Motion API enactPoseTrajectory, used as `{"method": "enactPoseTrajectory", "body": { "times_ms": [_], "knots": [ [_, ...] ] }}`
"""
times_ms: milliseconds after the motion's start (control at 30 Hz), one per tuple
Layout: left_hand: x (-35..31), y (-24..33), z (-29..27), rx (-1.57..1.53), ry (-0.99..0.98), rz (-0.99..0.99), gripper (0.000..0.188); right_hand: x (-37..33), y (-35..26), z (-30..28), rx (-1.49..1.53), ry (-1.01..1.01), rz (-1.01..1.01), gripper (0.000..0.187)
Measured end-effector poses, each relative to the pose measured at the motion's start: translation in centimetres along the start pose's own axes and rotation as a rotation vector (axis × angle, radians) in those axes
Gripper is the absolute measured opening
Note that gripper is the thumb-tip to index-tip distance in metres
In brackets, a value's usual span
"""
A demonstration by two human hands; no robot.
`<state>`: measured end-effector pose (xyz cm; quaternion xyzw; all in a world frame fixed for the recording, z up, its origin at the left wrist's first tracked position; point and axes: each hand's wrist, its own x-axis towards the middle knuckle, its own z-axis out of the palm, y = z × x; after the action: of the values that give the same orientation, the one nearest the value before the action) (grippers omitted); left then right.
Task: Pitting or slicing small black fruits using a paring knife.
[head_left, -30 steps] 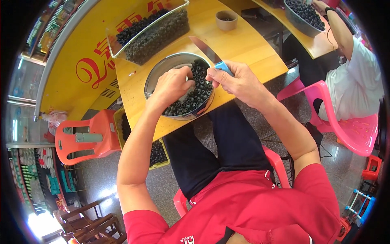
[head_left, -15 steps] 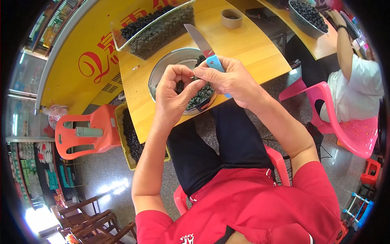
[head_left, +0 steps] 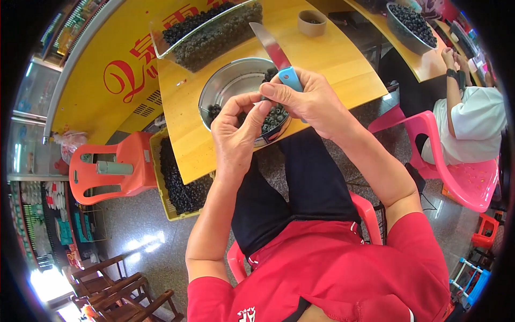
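My right hand [head_left: 314, 99] grips a folding-type knife [head_left: 272, 48] with a light blue handle. Its blade points up and away to the left, over the table. Thumb and fingertips of that hand meet those of my left hand [head_left: 236, 126], which is pinched closed. A dark bit shows between the fingertips, too small to name. Just under both hands stands a round metal bowl [head_left: 228, 75] holding small dark round pieces [head_left: 276, 116], several of them ring-like. My fingers hide part of its contents.
A clear box [head_left: 210, 28] of dark pieces and a small brown cup [head_left: 312, 29] stand on the wooden table [head_left: 343, 70]. A yellow crate [head_left: 161, 185] and an orange chair [head_left: 140, 161] are at left. At right, a person [head_left: 477, 121] sits by another table with a filled bowl [head_left: 401, 31].
My hands stay pinched together, shifted slightly; the knife is still in the right. More of the bowl's inside shows. The person at right has lowered an arm, hands now close together.
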<state>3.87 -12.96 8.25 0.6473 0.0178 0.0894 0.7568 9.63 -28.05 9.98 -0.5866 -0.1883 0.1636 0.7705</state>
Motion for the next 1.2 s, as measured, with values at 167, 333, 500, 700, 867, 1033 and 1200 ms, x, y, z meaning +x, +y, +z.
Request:
{"method": "enactPoseTrajectory", "body": {
  "times_ms": [167,333,500,700,867,1033,1200],
  "knots": [
    [0.0,-0.4,-0.1,-0.089,0.004,-0.030,0.020,0.1,1.1,-0.5,-0.280,0.057,-0.168,0.023],
    [-0.1,-0.7,-0.7,-0.170,-0.034,-0.037,0.019,-1.2,1.3,-1.6,-0.892,0.059,-0.621,0.017],
    [0.1,-0.7,-0.7,-0.184,-0.038,-0.050,0.016,-1.4,1.6,-1.9,-0.990,0.032,-0.643,0.015],
    [0.0,-1.1,-0.3,-0.155,-0.037,0.024,0.015,-1.5,1.6,-2.1,-1.041,0.031,-0.642,0.015],
    [-0.4,-1.1,-0.1,-0.295,-0.056,0.065,0.015,-1.7,1.7,-1.1,-1.027,0.055,-0.677,0.015],
    [-1.0,-1.3,-0.5,-0.405,-0.042,0.131,0.015,-1.5,2.0,-1.1,-1.103,0.076,-0.605,0.013],
    [-1.3,-0.5,-1.2,-0.410,-0.069,0.173,0.017,-0.8,2.2,-2.3,-1.026,0.111,-0.487,0.015]
  ]
}}
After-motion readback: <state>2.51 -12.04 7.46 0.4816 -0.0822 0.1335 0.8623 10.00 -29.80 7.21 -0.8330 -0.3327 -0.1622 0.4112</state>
